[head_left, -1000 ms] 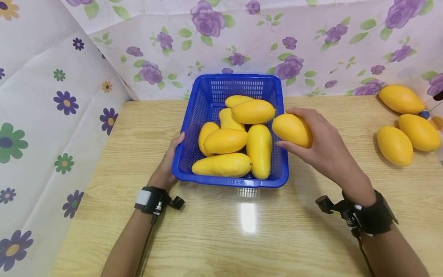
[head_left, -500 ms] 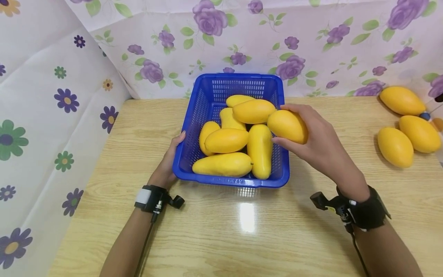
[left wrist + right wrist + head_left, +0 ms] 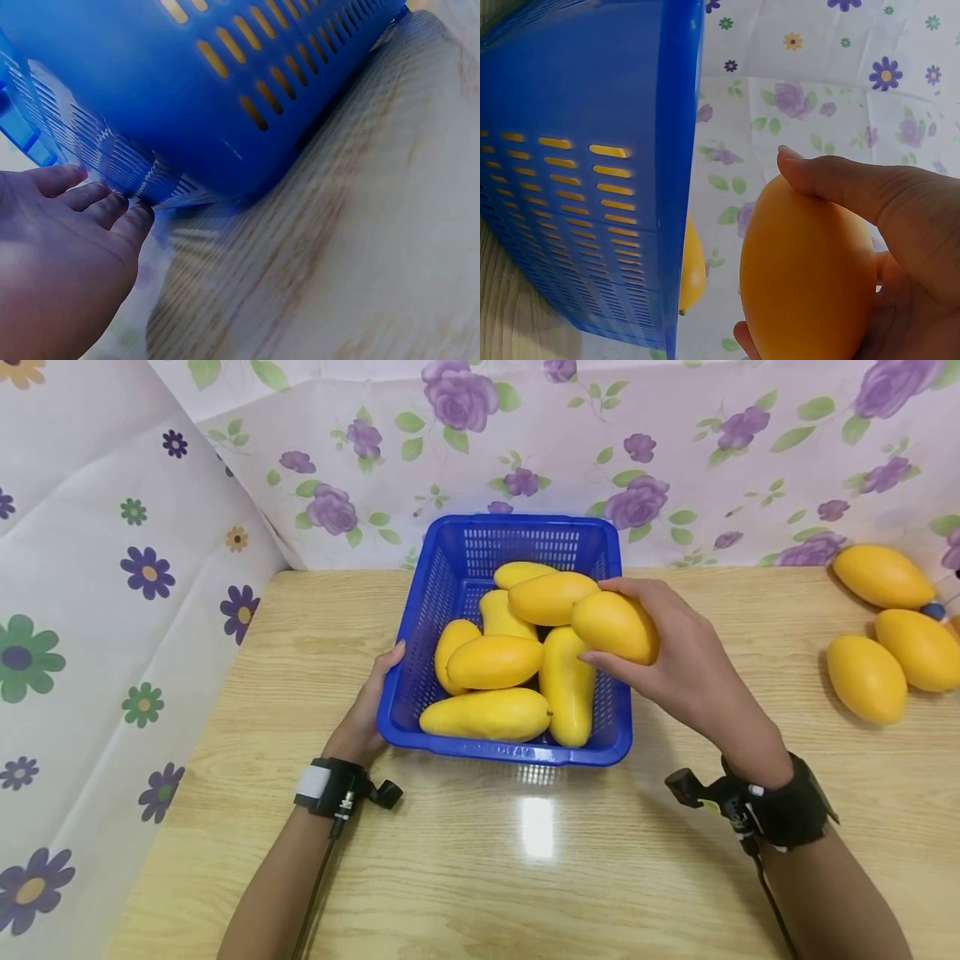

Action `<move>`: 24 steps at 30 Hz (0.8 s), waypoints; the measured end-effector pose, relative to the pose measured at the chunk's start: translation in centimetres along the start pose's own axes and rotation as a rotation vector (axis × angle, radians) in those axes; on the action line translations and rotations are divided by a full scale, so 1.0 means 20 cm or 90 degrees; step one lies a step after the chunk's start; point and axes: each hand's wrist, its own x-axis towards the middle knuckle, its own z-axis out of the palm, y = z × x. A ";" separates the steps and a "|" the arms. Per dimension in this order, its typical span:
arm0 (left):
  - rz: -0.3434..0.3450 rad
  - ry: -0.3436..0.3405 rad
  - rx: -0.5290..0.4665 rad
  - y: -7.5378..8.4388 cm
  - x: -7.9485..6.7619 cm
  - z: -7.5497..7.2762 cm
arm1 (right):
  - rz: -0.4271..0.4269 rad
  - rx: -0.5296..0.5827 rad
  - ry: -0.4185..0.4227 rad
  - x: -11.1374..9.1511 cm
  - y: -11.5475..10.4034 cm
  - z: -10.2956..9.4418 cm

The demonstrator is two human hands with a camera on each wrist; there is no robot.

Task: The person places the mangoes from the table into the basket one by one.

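Observation:
My right hand (image 3: pixel 690 660) grips a yellow mango (image 3: pixel 615 627) over the right side of the blue plastic basket (image 3: pixel 502 750). In the right wrist view the thumb lies across the top of the mango (image 3: pixel 810 277) and fingers show behind it, beside the basket wall (image 3: pixel 570 97). Several yellow fruits lie in the basket, among them a long fruit (image 3: pixel 486 714) along the near wall and a mango (image 3: pixel 553 598) close by the held one. My left hand (image 3: pixel 363 714) rests against the basket's left side, thumb tip at the rim; its fairly straight fingers (image 3: pixel 135 221) touch the outer wall.
Three mangoes lie at the right back of the wooden table (image 3: pixel 465 877), one of them (image 3: pixel 866 679) nearest. A small dark blue thing (image 3: pixel 933 610) sits beside them. Flowered sheets (image 3: pixel 330 460) hang behind and on the left. Each wrist wears a black strap with a camera.
My right hand has carried the mango left, from the basket's right edge to over the fruits inside. The left hand keeps its place at the basket.

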 end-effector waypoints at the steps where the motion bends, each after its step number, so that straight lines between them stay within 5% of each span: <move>1: 0.000 0.000 0.001 0.00 0.00 0.00 | -0.001 0.000 0.000 0.00 0.00 0.00; 24: -0.004 0.002 -0.009 -0.02 0.01 -0.03 | -0.001 -0.002 -0.018 0.08 -0.01 0.06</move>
